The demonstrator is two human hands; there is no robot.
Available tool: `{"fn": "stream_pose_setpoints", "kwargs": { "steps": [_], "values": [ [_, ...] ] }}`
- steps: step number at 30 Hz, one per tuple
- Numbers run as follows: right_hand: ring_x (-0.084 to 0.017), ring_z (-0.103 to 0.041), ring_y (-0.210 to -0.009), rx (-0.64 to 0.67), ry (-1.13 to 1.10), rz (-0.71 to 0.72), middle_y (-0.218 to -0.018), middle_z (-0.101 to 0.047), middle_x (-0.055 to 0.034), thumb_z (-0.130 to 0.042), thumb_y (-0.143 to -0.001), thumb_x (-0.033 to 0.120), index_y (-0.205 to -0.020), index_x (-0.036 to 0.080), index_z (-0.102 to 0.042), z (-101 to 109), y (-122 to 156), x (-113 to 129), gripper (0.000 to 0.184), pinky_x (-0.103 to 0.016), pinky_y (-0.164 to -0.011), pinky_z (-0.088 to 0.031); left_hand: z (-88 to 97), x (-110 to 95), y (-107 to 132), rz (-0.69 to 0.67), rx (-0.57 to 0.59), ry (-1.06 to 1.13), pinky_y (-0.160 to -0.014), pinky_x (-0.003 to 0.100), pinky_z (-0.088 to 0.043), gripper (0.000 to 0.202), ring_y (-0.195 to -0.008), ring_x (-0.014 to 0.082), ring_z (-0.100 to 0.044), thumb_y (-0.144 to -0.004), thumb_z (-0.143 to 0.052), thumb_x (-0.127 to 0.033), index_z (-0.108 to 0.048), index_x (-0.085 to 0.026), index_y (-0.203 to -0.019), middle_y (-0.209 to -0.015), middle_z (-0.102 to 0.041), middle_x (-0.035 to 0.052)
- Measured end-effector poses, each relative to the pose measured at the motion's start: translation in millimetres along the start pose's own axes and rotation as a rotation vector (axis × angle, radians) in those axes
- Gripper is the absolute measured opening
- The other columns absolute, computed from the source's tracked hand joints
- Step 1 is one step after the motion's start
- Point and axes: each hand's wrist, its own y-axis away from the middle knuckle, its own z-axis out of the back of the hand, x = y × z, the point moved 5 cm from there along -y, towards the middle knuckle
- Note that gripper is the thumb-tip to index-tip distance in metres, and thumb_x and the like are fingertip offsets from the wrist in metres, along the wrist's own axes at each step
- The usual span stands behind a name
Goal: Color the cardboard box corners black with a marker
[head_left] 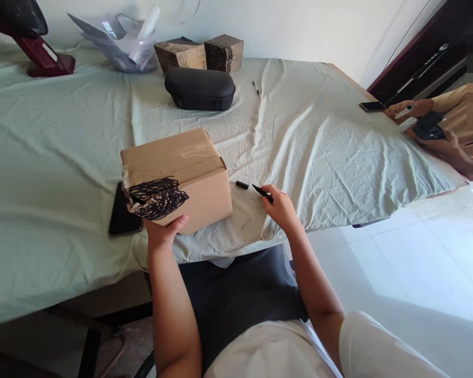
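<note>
A brown cardboard box [207, 202] rests tilted on the cloth-covered table, with a torn corner and a dense patch of black scribble on its left front. My left hand [163, 231] grips the box at its lower left corner, thumb on the front face and the other fingers hidden underneath. To the right, my right hand [279, 207] is closed around a black marker [262, 193], whose tip points left toward the box. The marker's black cap [242, 185] lies on the cloth between the tip and the box. Partly behind the box's left end is a dark smartphone [122, 215].
Behind the box sit a black zippered case [199, 88], two smaller scribbled cardboard boxes [224, 52] and a clear plastic basket [132, 60]. A pen [256, 87] lies farther back. At the right edge, another person's hands [437, 139] hold a dark device near a phone [372, 106].
</note>
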Motion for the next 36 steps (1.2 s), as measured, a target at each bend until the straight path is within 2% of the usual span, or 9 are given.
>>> {"fn": "stream_pose_setpoints", "kwargs": {
  "steps": [3,6,11,16,19,22,24,28,36],
  "values": [
    [-0.029,-0.073,-0.106,0.027,0.212,0.028,-0.122,-0.077,-0.0143,-0.055,-0.096,0.016,-0.127,0.019,-0.076,-3.0,-1.4,4.1,0.038,-0.041,-0.091,-0.055,4.4,5.8,1.8,0.063,-0.103,0.087,-0.11,0.062,-0.064,0.083,-0.113,0.0381,-0.079,-0.068,-0.092,-0.076,-0.07,-0.025,-0.13,-0.115,-0.078,0.0117],
    [-0.029,-0.074,-0.108,0.057,0.275,0.028,-0.122,-0.073,-0.0143,-0.057,-0.098,0.016,-0.132,0.018,-0.078,-5.9,-2.8,7.0,0.041,-0.04,-0.089,-0.057,3.3,9.8,3.8,0.098,-0.116,0.131,-0.106,0.063,-0.066,0.081,-0.108,0.0382,-0.079,-0.064,-0.094,-0.078,-0.07,-0.024,-0.119,-0.111,-0.078,0.0113],
    [-0.031,-0.071,-0.116,0.07,0.316,0.063,-0.122,-0.074,-0.0142,-0.057,-0.102,0.017,-0.137,0.019,-0.079,-12.8,-12.8,10.5,0.042,-0.041,-0.094,-0.058,0.8,23.0,8.2,0.096,-0.101,0.094,-0.106,0.065,-0.066,0.076,-0.106,0.0379,-0.079,-0.064,-0.091,-0.08,-0.07,-0.026,-0.115,-0.106,-0.078,0.0092],
    [-0.034,-0.068,-0.12,0.083,0.344,0.083,-0.123,-0.076,-0.015,-0.056,-0.104,0.018,-0.137,0.021,-0.081,-23.3,-28.1,13.7,0.042,-0.047,-0.104,-0.055,-1.1,37.7,12.0,0.041,-0.107,0.102,-0.105,0.065,-0.065,0.082,-0.099,0.0375,-0.079,-0.066,-0.083,-0.085,-0.069,-0.028,-0.123,-0.1,-0.074,0.0083],
    [-0.035,-0.066,-0.121,0.065,0.348,0.087,-0.125,-0.075,-0.0163,-0.058,-0.104,0.02,-0.142,0.02,-0.079,-30.9,-35.6,19.1,0.044,-0.05,-0.109,-0.053,-1.1,45.9,13.5,0.039,-0.106,0.103,-0.104,0.065,-0.065,0.089,-0.105,0.0389,-0.079,-0.065,-0.082,-0.086,-0.067,-0.031,-0.134,-0.107,-0.075,0.0097],
    [-0.037,-0.064,-0.124,0.052,0.352,0.079,-0.131,-0.072,-0.0179,-0.066,-0.104,0.029,-0.148,0.02,-0.075,-39.6,-42.2,26.1,0.046,-0.051,-0.11,-0.053,-1.3,52.8,14.7,0.044,-0.098,0.107,-0.107,0.066,-0.064,0.096,-0.113,0.0405,-0.079,-0.064,-0.082,-0.087,-0.064,-0.032,-0.141,-0.113,-0.076,0.0107],
    [-0.037,-0.063,-0.125,0.057,0.358,0.086,-0.133,-0.07,-0.0179,-0.067,-0.105,0.033,-0.143,0.02,-0.078,-45.2,-46.4,30.2,0.041,-0.05,-0.111,-0.053,-2.3,56.2,15.1,0.05,-0.09,0.104,-0.11,0.066,-0.063,0.102,-0.117,0.0405,-0.078,-0.063,-0.083,-0.089,-0.061,-0.033,-0.145,-0.117,-0.076,0.0107],
    [-0.035,-0.064,-0.123,0.066,0.359,0.09,-0.131,-0.071,-0.017,-0.061,-0.11,0.029,-0.132,0.018,-0.08,-51.4,-52.0,31.9,0.031,-0.046,-0.109,-0.053,-5.7,58.3,14.5,0.062,-0.075,0.096,-0.114,0.065,-0.061,0.117,-0.125,0.041,-0.076,-0.058,-0.086,-0.092,-0.055,-0.032,-0.153,-0.127,-0.075,0.0131],
    [-0.036,-0.061,-0.129,0.11,0.444,0.091,-0.137,-0.069,-0.0205,-0.053,-0.113,0.022,-0.132,0.014,-0.073,-58.5,-52.4,29.1,0.029,-0.047,-0.11,-0.051,-8.6,55.6,10.9,0.062,-0.027,0.056,-0.113,0.064,-0.061,0.106,-0.115,0.0399,-0.078,-0.059,-0.087,-0.091,-0.062,-0.029,-0.14,-0.113,-0.075,0.012]
  ]
}}
